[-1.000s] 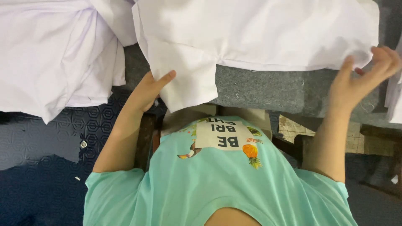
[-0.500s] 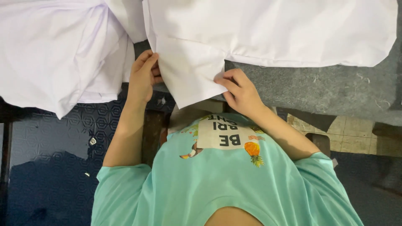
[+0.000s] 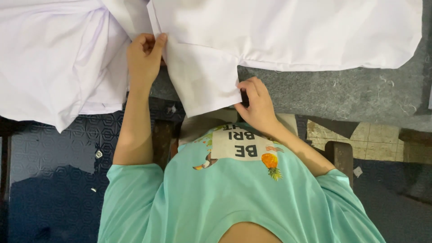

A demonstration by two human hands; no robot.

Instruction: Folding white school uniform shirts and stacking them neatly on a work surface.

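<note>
Left of the left hand's fingers (image 3: 155, 45), a heap of loose white cloth (image 3: 58, 67) lies bunched on the counter, its lower edge hanging over a dark blue patterned surface (image 3: 49, 180) below. Just beside it, the left hand (image 3: 144, 58) is curled nearly closed, thumb and fingers pinching the upper left edge of a white garment's sleeve (image 3: 202, 76). That sleeve hangs from the left hand's fingers down towards the person's chest, its lower corner reaching the edge of the grey felt-covered counter (image 3: 342, 94). At the sleeve's lower right corner the right hand (image 3: 254, 103) is also curled in, its fingers (image 3: 245, 87) closed on the hem of the sleeve, so that the cloth is stretched flat between the two hands. Above and to the right of the right hand's fingers, the body of the white garment (image 3: 292, 31) spreads wide across the counter, smooth and flat, joined to the sleeve along a seam just above the right hand. Below both hands, the person's teal shirt (image 3: 234, 202) with a printed patch and a small orange fruit picture fills the lower middle of the view. Farther right of the right hand's fingers, bare grey felt shows lint and thread scraps, and below it a strip of yellowish tiled floor (image 3: 373, 144) is visible beside a dark wooden leg (image 3: 342, 155).
</note>
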